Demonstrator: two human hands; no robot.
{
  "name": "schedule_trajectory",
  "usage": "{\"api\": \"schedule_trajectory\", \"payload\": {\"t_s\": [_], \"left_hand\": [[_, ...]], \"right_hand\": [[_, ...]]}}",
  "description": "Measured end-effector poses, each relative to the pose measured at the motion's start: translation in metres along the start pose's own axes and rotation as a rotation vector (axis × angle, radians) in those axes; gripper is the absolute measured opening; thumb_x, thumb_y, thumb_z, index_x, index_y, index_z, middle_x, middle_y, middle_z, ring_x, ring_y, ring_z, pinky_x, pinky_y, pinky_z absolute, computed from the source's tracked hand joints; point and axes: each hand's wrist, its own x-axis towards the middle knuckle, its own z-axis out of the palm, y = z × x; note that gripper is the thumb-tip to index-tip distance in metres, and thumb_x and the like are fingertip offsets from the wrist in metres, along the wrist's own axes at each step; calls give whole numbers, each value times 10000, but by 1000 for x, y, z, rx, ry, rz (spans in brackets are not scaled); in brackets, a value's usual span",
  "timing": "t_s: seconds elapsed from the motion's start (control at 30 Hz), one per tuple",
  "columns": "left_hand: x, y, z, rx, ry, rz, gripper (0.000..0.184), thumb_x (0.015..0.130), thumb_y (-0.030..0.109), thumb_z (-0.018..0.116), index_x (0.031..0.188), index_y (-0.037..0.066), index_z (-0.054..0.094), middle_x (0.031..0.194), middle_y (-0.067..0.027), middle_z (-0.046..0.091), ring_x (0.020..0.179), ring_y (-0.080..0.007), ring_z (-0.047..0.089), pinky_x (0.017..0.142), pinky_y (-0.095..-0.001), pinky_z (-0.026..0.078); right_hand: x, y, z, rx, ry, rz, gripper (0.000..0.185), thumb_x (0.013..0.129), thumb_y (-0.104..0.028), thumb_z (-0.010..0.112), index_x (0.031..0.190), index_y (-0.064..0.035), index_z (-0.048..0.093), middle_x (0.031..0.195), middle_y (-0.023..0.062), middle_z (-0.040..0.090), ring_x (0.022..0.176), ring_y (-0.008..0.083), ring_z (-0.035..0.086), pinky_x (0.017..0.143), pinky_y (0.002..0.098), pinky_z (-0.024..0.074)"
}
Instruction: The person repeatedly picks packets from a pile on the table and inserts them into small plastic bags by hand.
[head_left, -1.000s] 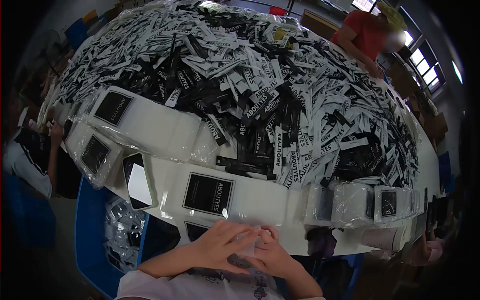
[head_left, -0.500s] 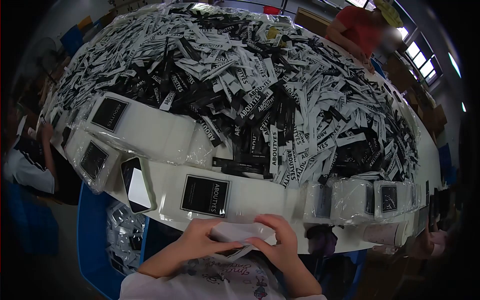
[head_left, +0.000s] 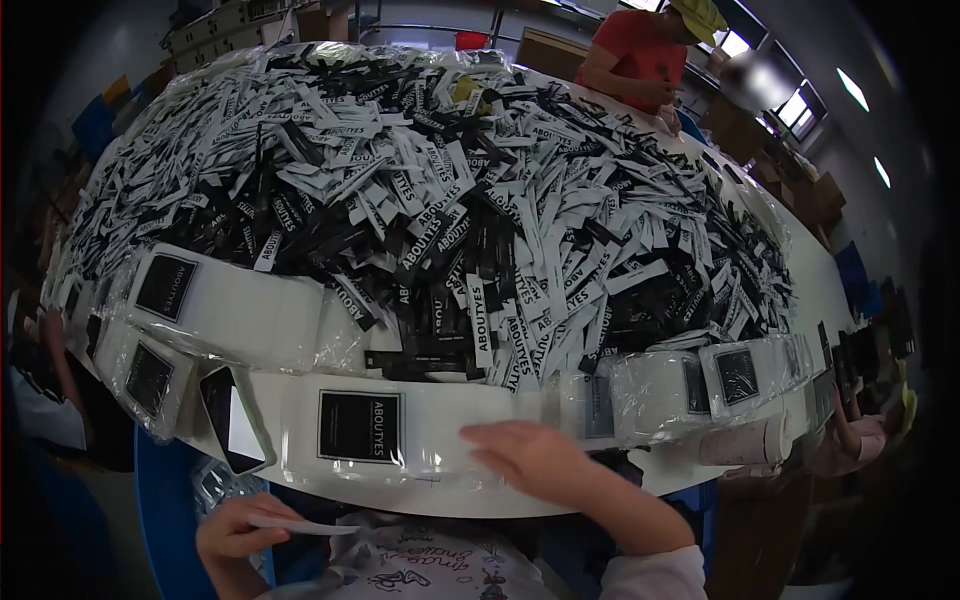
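Observation:
Low at the table's near edge, my left hand (head_left: 240, 535) is closed around a thin white flat bag (head_left: 308, 525), seen almost edge-on. My right hand (head_left: 528, 460) reaches over the near edge with its fingers stretched out flat, holding nothing that I can see. Its fingertips are at the right part of a stack of clear plastic bags (head_left: 440, 415) with a black ABOUTYES label; whether they touch it I cannot tell. Beyond the stack rises a big heap of black and white ABOUTYES stick sachets (head_left: 430, 200).
Wrapped bag stacks lie at left (head_left: 230, 320) and right (head_left: 655, 400). A phone (head_left: 240, 425) in a pale green case rests left of the labelled stack. A blue bin (head_left: 165, 520) stands below the table (head_left: 480, 500). A person in red (head_left: 635, 60) works across the heap.
My hands have separated. The left took the white bag down and left; the right let go and moved over the labelled stack. The view has shifted, with the table appearing further left.

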Motion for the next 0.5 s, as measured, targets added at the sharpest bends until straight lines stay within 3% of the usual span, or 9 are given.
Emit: {"api": "schedule_trajectory", "payload": {"t_s": [0.03, 0.07, 0.13, 0.2, 0.27, 0.4, 0.5], "left_hand": [[-22, 9, -14, 59, 67, -255, 222, 748, 101, 631, 912, -50, 635, 905, -167, 629, 851, -245, 596, 729, -314, 457], [-34, 2, -22, 60, 64, -250, 222, 748, 101, 631, 912, -50, 635, 905, -167, 629, 851, -245, 596, 729, -314, 457], [-53, -11, -28, 687, 243, -508, 376, 695, 182, 707, 983, -40, 611, 978, -172, 615, 943, -263, 582, 790, -311, 448], [-52, -21, -19, 649, 265, -435, 461, 657, 194, 739, 1035, -24, 588, 1018, -170, 602, 967, -259, 575, 810, -314, 446], [-42, -17, -5, 444, 238, -349, 624, 612, 170, 780, 1161, 31, 519, 1096, -139, 577, 995, -225, 567, 842, -310, 439], [-14, -9, 8, 260, 142, -206, 592, 629, 136, 770, 1160, 43, 525, 1076, -123, 590, 992, -203, 565, 843, -293, 439], [12, -16, 19, 157, 71, -99, 530, 676, 114, 732, 1160, 45, 526, 1036, -117, 604, 957, -193, 578, 820, -285, 446]], "right_hand": [[1, 32, -19, -229, 24, 56, 288, 758, -7, 500, 1033, -63, 559, 971, 105, 607, 926, 283, 563, 816, 354, 454], [7, 57, -42, -392, 70, 228, 340, 694, 23, 493, 1017, -58, 562, 960, 118, 599, 924, 290, 552, 816, 358, 444], [3, 118, -70, -784, 67, 205, 320, 669, -71, 592, 988, -93, 573, 1020, 56, 569, 1000, 233, 496, 874, 365, 380], [3, 139, -82, -967, 26, 210, 325, 653, -106, 623, 975, -105, 577, 1040, 30, 556, 1029, 208, 471, 896, 368, 353], [10, 146, -90, -980, -119, 9, 390, 614, -162, 668, 991, -128, 573, 1056, -3, 544, 1061, 187, 443, 923, 394, 315], [2, 155, -84, -1053, -131, -109, 405, 609, -157, 657, 1002, -119, 565, 1045, 6, 548, 1061, 172, 453, 958, 408, 292], [7, 156, -85, -1062, -282, -68, 365, 645, -128, 610, 1005, -91, 559, 1011, 22, 562, 1051, 175, 468, 959, 388, 312]]}}
